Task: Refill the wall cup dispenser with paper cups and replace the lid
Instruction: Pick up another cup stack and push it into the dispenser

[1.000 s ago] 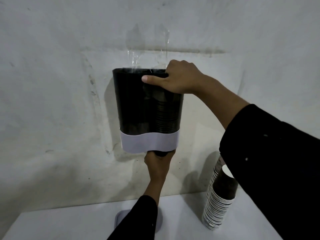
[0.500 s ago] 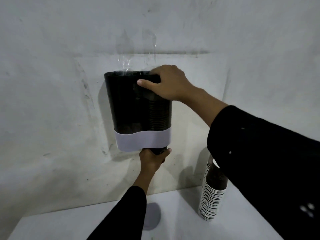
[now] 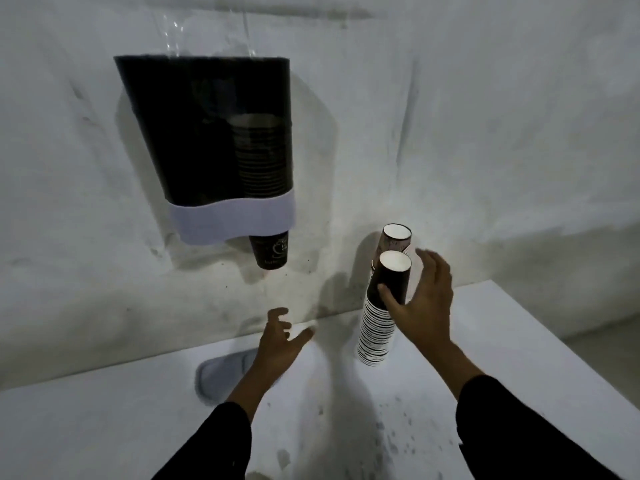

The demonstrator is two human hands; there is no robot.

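With both hands open, grip the light, crushable cup stack mid-height using your right hand, at 3 o'clock of the left hand.

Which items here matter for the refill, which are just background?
Job:
- dispenser on the wall, one cup poking out below
- cup stacks on the table
- lid lying flat on the table
- right hand open at the stack, left hand open, empty

Background:
- table
- wall
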